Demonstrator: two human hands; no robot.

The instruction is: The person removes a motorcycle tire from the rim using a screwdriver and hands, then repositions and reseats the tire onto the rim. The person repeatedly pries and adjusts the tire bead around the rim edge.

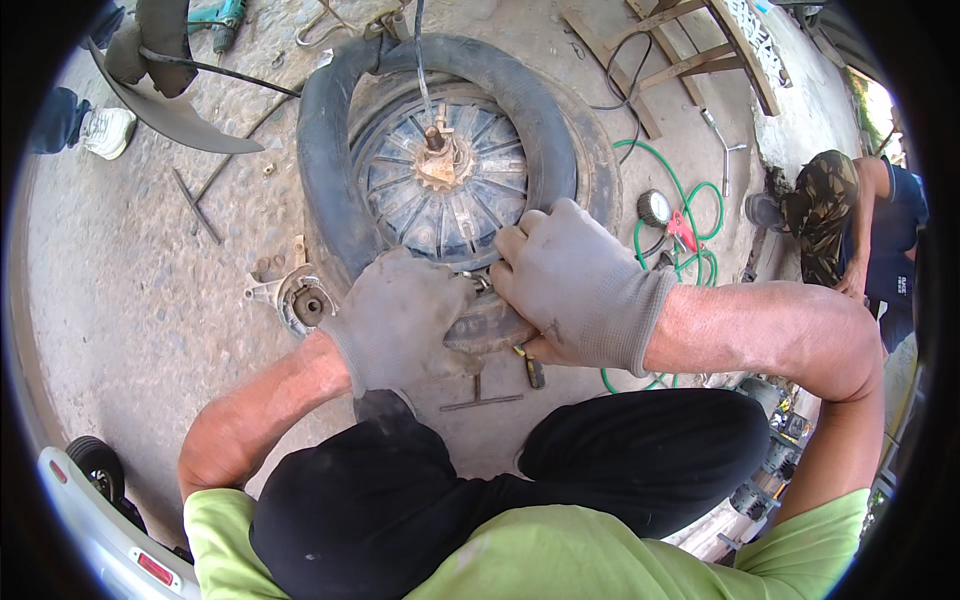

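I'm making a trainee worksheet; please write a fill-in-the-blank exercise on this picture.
1. Of the left hand and right hand, ____ wear grey gloves.
2. The inner tube forms a ring ____ the wheel hub.
3. The hose near the pressure gauge is coloured ____.

Missing words: both; around; green.

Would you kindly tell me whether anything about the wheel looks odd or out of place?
Yes: the black inner tube bulges over the top of the wheel instead of sitting fully inside the tyre, and the hub looks rusty.
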